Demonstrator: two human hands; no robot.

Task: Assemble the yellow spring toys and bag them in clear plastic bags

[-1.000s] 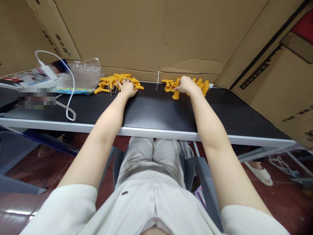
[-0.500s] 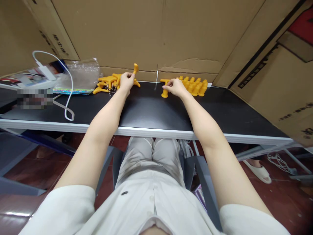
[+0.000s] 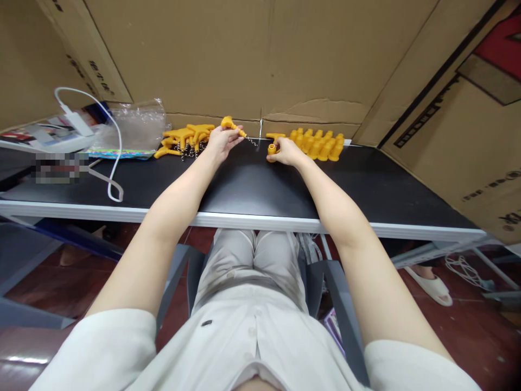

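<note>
My left hand (image 3: 223, 142) is closed on a yellow-handled corkscrew (image 3: 230, 124). Its bare metal spiral points right and slightly down, toward my right hand. My right hand (image 3: 286, 151) pinches a hollow yellow sleeve (image 3: 271, 150) whose round opening faces up; its lower end is close to the black tabletop. Just behind the sleeve shows a yellow T-shaped handle (image 3: 275, 135), its lower part hidden. Left of my left hand lies a pile of yellow corkscrews (image 3: 183, 136) with their spirals hanging down. Several more yellow sleeves (image 3: 319, 144) stand in rows right of my right hand.
Cardboard panels (image 3: 211, 60) wall off the back and sides of the black table (image 3: 252, 187). On the left are a clear plastic bag (image 3: 136, 127), a white cable (image 3: 118, 125) with a white block (image 3: 80, 122), and a blurred-out patch. A metal edge (image 3: 260, 220) runs along the front.
The corkscrew in my left hand has tipped from handle-up to lying sideways, its spiral now showing toward the right. My right hand has shifted slightly left, and the sleeve's opening has come into view.
</note>
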